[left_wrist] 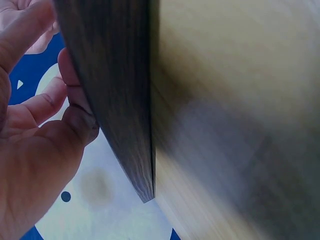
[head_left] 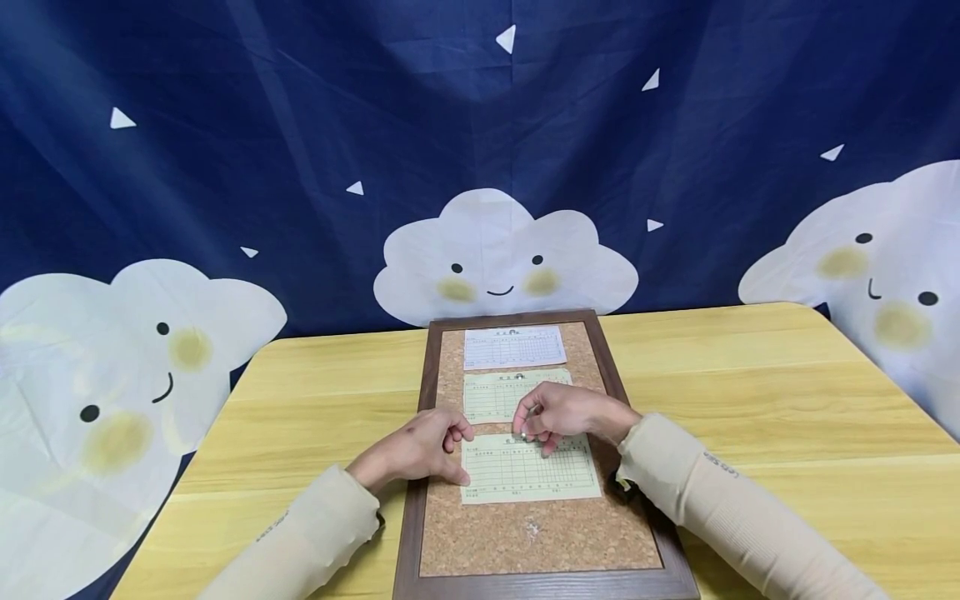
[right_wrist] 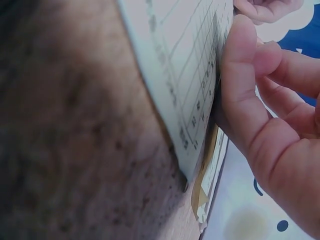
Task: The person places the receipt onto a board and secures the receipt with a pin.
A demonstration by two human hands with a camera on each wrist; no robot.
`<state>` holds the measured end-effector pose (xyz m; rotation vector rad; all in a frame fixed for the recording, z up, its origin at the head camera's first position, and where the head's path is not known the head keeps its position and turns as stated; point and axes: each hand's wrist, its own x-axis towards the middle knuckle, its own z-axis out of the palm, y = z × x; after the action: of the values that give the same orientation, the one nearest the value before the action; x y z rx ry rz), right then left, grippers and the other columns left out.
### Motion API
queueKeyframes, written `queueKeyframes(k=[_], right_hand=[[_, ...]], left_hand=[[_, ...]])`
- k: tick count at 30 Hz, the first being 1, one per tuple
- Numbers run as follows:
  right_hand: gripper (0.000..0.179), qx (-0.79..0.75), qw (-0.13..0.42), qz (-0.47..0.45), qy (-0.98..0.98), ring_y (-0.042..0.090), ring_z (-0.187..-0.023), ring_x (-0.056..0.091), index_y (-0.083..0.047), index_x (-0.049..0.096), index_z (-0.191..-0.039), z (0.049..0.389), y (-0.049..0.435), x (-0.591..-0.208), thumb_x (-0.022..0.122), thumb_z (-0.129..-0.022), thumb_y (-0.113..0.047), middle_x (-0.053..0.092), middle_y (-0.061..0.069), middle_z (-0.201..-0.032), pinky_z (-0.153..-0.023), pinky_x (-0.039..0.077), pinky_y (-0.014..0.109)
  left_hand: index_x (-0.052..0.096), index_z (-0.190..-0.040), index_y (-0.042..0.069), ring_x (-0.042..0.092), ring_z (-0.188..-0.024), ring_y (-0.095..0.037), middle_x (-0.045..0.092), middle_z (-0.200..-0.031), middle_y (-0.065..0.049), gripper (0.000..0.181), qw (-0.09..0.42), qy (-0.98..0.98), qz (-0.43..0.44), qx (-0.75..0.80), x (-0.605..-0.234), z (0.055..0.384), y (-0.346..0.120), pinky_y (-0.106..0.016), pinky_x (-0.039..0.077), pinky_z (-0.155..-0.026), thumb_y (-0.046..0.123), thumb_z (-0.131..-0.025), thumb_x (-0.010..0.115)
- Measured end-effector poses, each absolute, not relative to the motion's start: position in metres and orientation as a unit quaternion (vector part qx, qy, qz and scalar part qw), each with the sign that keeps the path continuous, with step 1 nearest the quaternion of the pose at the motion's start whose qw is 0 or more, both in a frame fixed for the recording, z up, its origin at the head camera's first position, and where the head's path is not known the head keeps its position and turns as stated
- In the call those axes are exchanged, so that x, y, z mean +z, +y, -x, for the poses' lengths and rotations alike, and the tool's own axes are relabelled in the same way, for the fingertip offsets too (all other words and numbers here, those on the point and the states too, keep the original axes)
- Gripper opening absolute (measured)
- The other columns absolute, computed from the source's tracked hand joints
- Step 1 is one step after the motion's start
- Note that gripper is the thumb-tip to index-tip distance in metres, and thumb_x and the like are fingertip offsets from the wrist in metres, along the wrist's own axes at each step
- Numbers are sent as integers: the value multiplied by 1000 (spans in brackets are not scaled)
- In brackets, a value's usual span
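A framed cork board [head_left: 480,546] lies on the table with three printed slips in a column. Across the nearest pale green slip [head_left: 525,475], my left hand [head_left: 420,446] rests at the left side, thumb and fingertips touching its edge. At that slip's top edge my right hand [head_left: 566,411] pinches a small shiny thumbtack [head_left: 523,436], mostly hidden by the fingers. The middle green slip [head_left: 483,402] bears a tack [head_left: 519,377] near its top, partly under the right hand. A white slip [head_left: 513,348] at the far end has a tack [head_left: 513,332] too.
Below the nearest slip, a small cluster of shiny bits [head_left: 532,529] lies on the cork, too small to make out singly. The board's dark wooden frame [head_left: 431,367] stands on a yellow wood-grain table [head_left: 750,392]. Behind hangs a blue cloud-patterned curtain [head_left: 450,108].
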<state>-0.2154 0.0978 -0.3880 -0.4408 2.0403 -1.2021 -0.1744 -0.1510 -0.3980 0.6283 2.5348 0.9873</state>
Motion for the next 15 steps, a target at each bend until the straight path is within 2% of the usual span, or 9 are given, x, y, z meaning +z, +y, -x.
queueKeyframes(k=[15], right_hand=[[14, -474, 344, 142, 798, 13, -59, 52, 6, 69, -93, 214, 93, -391, 56, -95, 10, 56, 8, -71, -63, 59, 32]], left_hand=[[62, -98, 5, 48, -80, -16, 52, -83, -3, 44, 176, 895, -213, 349, -397, 174, -151, -27, 41, -71, 4, -66, 92]])
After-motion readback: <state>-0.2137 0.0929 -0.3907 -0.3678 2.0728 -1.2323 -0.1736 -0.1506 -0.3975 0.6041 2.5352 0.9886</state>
